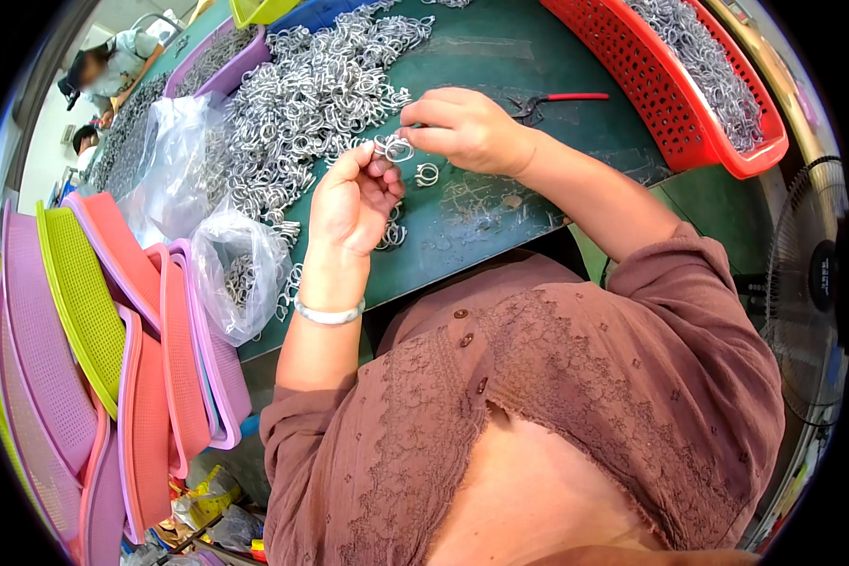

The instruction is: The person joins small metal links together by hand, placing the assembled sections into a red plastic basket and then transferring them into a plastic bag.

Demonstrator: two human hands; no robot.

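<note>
Over the near part of the green table [481, 222], my two hands meet around a few silvery metal rings [396, 148]. My left hand [344, 208], palm turned up, is closed with the rings at its fingertips. From the other side my right hand [470, 130] pinches at the same rings with thumb and fingers. A loose metal ring [426, 174] lies just below my right hand, and several more are partly hidden behind my left hand. Beyond both hands spreads a large heap of similar rings [302, 94]. Pliers with a red handle [575, 97] rest past my right wrist.
A red perforated basket [665, 99] of metal pieces stands at the far right. Clear plastic bags [219, 226] and a lilac basket [247, 62] flank the heap. Coloured baskets [75, 311] are stacked at left; a fan [802, 283] stands at right. People [132, 57] sit at the far left.
</note>
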